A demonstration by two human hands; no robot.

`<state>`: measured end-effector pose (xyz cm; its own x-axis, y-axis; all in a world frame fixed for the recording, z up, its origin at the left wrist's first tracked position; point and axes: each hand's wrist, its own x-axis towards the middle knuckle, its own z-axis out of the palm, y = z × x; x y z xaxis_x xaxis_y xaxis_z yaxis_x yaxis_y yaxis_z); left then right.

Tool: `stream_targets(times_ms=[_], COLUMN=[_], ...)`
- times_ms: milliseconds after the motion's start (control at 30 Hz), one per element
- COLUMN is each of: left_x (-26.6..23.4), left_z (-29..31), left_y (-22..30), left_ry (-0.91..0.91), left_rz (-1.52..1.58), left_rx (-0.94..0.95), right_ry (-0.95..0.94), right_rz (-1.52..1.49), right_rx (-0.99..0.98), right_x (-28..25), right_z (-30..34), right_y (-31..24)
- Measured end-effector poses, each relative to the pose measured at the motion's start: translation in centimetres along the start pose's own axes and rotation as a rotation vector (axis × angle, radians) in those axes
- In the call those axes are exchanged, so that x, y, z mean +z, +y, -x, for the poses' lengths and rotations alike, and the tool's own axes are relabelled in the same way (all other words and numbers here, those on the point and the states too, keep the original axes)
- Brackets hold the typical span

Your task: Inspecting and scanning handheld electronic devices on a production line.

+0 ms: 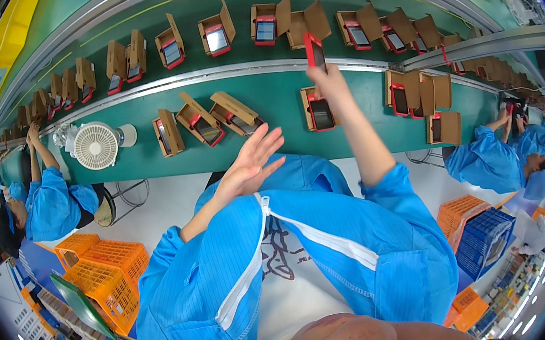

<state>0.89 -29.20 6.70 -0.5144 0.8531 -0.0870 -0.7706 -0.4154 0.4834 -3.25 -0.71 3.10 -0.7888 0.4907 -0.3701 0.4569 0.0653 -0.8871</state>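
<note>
My right hand is raised over the far side of the bench, its fingers closed round the lower end of a red handheld device with a dark screen. Right behind the device, an open cardboard box stands on the green belt. On the bench below that hand lies another boxed red device. My left hand hovers at the bench's near edge, fingers spread and holding nothing. Closest to it is a cardboard box with its lid partly raised over a red device.
A white fan stands on the left of the bench. Open boxes with red devices line the belt behind a metal rail. More boxes sit at right. Co-workers work on both sides; orange crates are behind.
</note>
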Motion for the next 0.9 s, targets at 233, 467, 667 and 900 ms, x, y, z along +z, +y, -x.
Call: stream_targets(times_ms=[233,467,667,900], left_x=[-2.7,-5.4,-7.0,-7.6], left_z=[-0.1,0.2,-0.7,-1.1], left_y=[1.8,4.7,6.0,6.9], left_ry=[0.072,0.176,0.22,0.137], left_rz=[-0.024,0.028,0.079,0.078], left_rx=[-0.091,-0.067,-0.069,-0.119], right_ry=[0.251,0.482,-0.059,0.285], right_rz=[0.351,0.887,1.189,0.952], right_rx=[0.082,0.087,0.102,0.167], right_x=[-0.4,-2.3,4.9,12.6], right_z=[-20.4,-21.4,-15.5,-19.5], right_y=[7.9,8.7,-0.3,2.3])
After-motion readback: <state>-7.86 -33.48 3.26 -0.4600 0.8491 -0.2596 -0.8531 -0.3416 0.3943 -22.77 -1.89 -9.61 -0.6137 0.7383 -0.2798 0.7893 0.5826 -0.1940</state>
